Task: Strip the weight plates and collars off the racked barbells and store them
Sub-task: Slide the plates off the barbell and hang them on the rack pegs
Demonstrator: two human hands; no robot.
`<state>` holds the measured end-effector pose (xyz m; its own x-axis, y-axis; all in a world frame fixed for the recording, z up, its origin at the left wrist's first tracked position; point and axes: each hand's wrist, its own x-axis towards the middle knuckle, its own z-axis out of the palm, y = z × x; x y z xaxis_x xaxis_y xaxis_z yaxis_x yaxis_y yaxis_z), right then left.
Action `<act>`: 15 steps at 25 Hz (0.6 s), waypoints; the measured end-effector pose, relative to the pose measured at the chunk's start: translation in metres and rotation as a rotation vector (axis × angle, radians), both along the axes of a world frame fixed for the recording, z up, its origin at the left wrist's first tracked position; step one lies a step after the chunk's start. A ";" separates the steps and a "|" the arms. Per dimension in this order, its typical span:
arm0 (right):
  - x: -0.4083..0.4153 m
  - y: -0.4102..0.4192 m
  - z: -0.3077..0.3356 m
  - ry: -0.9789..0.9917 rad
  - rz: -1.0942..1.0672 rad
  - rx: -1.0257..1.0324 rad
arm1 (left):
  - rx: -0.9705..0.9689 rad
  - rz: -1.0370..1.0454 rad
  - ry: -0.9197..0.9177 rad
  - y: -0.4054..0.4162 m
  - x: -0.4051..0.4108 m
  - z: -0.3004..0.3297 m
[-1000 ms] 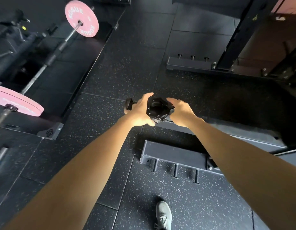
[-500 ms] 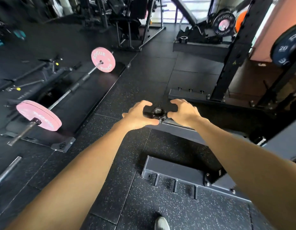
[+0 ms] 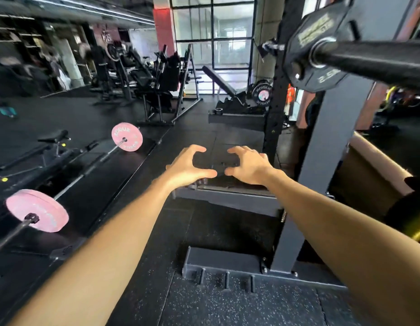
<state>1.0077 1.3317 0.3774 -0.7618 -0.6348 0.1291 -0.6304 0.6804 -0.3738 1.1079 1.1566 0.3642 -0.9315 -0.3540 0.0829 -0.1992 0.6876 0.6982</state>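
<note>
1. Two pink plates are seen at the left, one near and one far, loaded on the ends of a single barbell that lies low over the floor.
2. The left hand is held out in mid-air, its fingers curved and spread apart from the thumb; nothing is gripped in it.
3. The right hand is held just beside it in a mirrored pose, fingers likewise curved and wide apart, with nothing gripped. The two thumb tips are near each other but apart.
4. Three short pegs are counted on the rack's base plate, below the arms.
5. One dark plate (marked 2.5) is seen at the upper right, seated on the sleeve of a racked bar, beside the rack upright.
6. No collar can be made out on that sleeve; the picture is blurred there.
</note>
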 end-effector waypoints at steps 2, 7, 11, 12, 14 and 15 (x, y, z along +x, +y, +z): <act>0.003 0.039 0.027 0.016 -0.047 -0.022 | -0.027 -0.053 0.024 0.036 -0.003 0.029; -0.009 0.133 0.069 0.031 -0.135 -0.057 | -0.043 -0.135 0.064 0.113 -0.028 0.084; -0.033 0.208 0.094 0.053 -0.192 -0.069 | -0.098 -0.132 0.096 0.173 -0.058 0.113; -0.039 0.223 0.102 0.077 -0.196 -0.070 | -0.108 -0.121 0.103 0.184 -0.066 0.119; -0.049 0.246 0.116 0.108 -0.194 -0.081 | -0.148 -0.099 0.165 0.196 -0.078 0.131; -0.056 0.255 0.123 0.125 -0.192 -0.086 | -0.137 -0.110 0.187 0.201 -0.085 0.140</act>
<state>0.9522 1.5869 0.5006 -0.8421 -0.4624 0.2776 -0.5376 0.7611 -0.3630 1.0225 1.3572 0.5038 -0.9278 -0.2252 0.2973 0.0056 0.7885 0.6150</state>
